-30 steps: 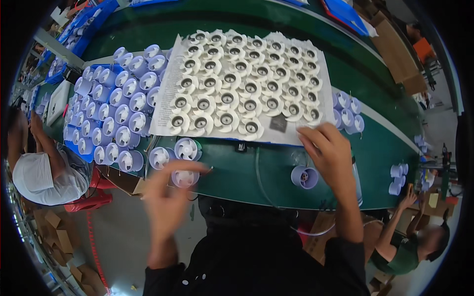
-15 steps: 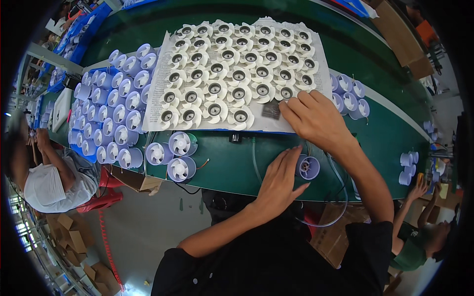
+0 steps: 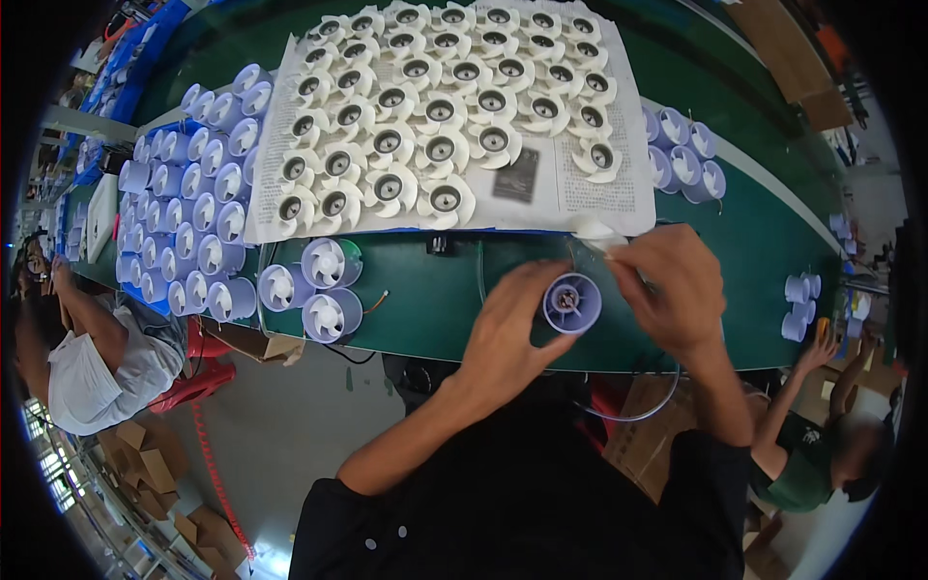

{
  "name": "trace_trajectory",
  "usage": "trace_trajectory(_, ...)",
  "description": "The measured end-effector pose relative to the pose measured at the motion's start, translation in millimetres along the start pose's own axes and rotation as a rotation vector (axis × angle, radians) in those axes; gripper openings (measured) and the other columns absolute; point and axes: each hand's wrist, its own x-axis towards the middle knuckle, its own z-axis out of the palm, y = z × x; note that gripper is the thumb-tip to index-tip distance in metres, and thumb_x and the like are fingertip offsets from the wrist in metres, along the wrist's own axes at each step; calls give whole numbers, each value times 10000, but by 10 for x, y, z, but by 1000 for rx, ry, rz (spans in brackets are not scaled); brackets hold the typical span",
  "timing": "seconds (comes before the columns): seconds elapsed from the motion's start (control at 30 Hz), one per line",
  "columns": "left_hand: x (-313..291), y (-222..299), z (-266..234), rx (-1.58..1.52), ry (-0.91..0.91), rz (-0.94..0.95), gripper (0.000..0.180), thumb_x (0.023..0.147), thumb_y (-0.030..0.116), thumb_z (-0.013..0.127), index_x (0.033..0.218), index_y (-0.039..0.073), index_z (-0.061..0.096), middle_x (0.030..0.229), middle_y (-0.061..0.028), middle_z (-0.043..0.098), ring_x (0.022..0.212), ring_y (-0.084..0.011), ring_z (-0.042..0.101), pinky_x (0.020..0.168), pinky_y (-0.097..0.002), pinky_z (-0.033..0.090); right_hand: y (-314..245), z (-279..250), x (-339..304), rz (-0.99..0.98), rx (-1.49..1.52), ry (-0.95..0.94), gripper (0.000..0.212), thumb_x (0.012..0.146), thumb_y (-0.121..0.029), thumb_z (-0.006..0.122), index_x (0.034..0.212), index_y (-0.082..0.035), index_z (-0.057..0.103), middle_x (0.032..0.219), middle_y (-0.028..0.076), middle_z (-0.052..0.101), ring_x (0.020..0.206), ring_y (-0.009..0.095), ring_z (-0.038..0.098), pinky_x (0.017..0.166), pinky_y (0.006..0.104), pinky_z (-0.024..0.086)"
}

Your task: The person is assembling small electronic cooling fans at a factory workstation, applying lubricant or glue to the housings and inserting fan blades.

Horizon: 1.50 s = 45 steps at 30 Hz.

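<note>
My left hand (image 3: 510, 333) is closed around a light-purple cylindrical fan housing (image 3: 584, 324). The housing's open end faces up, showing a small motor core on spokes inside. Pinched by the fingertips of my right hand (image 3: 677, 290) is a white fan impeller (image 3: 596, 232), slightly blurred, just above and to the right of the housing and apart from it. Beyond both hands, rows of white impellers (image 3: 440, 149) with dark round hubs lie on a newspaper sheet (image 3: 570, 205). A bare patch of newspaper with a dark printed block shows among them.
Many purple housings with white impellers (image 3: 230, 182) crowd the left of the green table (image 3: 406, 333). Three more finished fans (image 3: 330, 316) stand nearer, and several (image 3: 684, 166) sit right of the newspaper. A clear hose (image 3: 638, 417) hangs at the table edge. People sit at both sides.
My right hand has picked an impeller off the newspaper and brought it down toward the housing. My left hand, earlier stretched beside the housing, now grips it. The view has shifted slightly.
</note>
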Motion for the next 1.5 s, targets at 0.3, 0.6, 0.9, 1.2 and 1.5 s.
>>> trace_trajectory(0.3,7,-2,-52,-8,-85,-2,645,680,-12,761,1265,29,492,1313,-154,533,1252,-347,480,1037,-422,397,-445,182,-455,1121,790,-120,132,877,-81,666,940,-6,577,735,-10,591,634,42,502,567,197,387)
trace_trajectory(0.6,-38,-18,26,-35,-111,-33,645,690,-18,753,1275,26,484,1321,-161,522,1268,-347,468,1045,-418,394,-488,111,-415,1126,657,-109,123,841,-52,681,903,5,592,718,30,599,584,61,495,528,219,379)
trace_trajectory(0.9,-52,0,-20,-45,-173,-47,618,713,0,745,1278,45,499,1318,-161,526,1268,-340,472,1039,-413,397,-379,91,-444,1164,778,-228,85,862,-29,640,881,34,586,717,71,619,643,114,565,607,257,448)
trace_trajectory(1.2,-43,-26,-69,2,-138,-38,634,692,17,764,1273,63,515,1297,-146,544,1232,-332,503,1014,-406,418,-455,28,-322,1120,688,-144,128,843,-69,685,929,-10,610,701,43,567,537,84,448,501,248,350)
trace_trajectory(1.5,-74,16,-76,42,-97,14,664,663,26,778,1267,73,506,1264,-142,556,1183,-335,525,995,-408,429,-612,-175,-160,660,515,-116,325,853,-63,635,555,3,524,473,101,420,415,238,409,448,331,322)
